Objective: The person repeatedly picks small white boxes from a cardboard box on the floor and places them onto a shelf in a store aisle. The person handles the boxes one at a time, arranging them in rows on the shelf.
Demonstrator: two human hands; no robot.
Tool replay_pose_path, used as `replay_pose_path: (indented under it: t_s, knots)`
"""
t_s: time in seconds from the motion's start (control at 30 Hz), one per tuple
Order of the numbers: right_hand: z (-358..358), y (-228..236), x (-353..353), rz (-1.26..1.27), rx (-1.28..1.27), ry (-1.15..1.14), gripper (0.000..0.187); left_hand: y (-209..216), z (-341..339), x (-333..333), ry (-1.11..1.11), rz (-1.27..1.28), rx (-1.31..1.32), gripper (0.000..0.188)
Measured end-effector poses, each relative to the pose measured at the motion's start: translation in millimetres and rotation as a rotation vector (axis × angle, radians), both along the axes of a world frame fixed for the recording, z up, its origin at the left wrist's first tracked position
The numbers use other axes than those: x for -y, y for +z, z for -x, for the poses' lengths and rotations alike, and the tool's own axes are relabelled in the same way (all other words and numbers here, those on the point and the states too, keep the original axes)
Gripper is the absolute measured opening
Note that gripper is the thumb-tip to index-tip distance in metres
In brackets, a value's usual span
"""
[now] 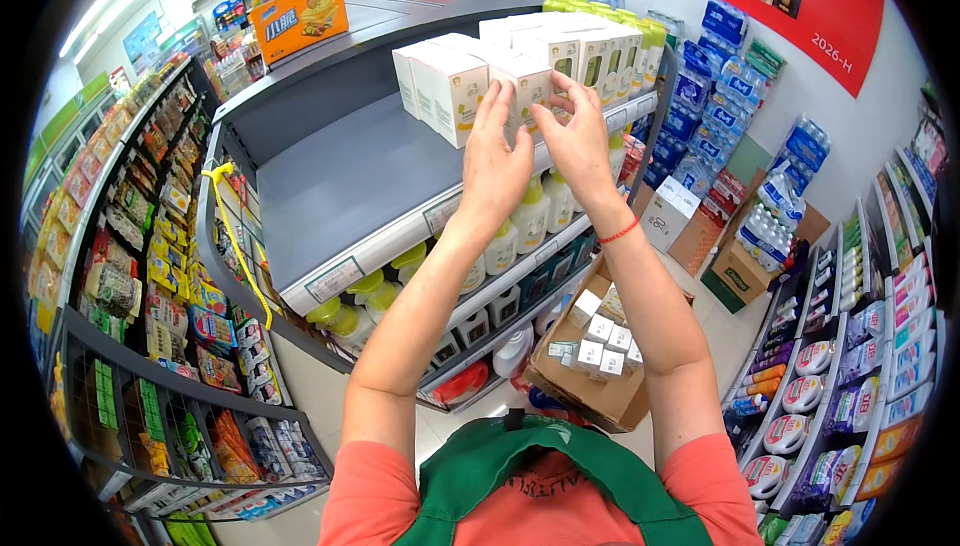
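Grey shelf (350, 171), white boxes (445, 86) toward its right, green-capped bottles (655, 44) beside them

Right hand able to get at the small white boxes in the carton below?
Probably yes: the carton is open and the small white boxes lie exposed, but the right hand, at a shelf box, would have to reach down.

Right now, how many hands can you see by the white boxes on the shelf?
2: the left hand is at the left of a white box, and the right hand is at its right. No other hand shows there.
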State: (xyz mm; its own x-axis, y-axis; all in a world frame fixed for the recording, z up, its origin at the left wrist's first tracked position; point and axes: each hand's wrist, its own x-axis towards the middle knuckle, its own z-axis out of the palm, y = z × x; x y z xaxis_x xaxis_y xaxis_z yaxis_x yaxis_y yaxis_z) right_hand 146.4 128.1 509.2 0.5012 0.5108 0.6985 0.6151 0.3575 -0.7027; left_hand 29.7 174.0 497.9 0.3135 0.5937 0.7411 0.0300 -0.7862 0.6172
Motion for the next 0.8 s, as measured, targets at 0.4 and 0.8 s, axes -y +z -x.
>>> replay_pose_path:
  t_s: [0.4,0.8]
  knots:
    - [9.1,12.5,9.2,-0.082,-0.136,0.184,0.044,2.5,0.1,14.4,-0.035,-0.027,0.047,0.062]
    - [19.3,36.4,53.3,-0.223,-0.060,0.159,0.037,25.5,8.7,55.0,-0.120,-0.148,0.116,0.068]
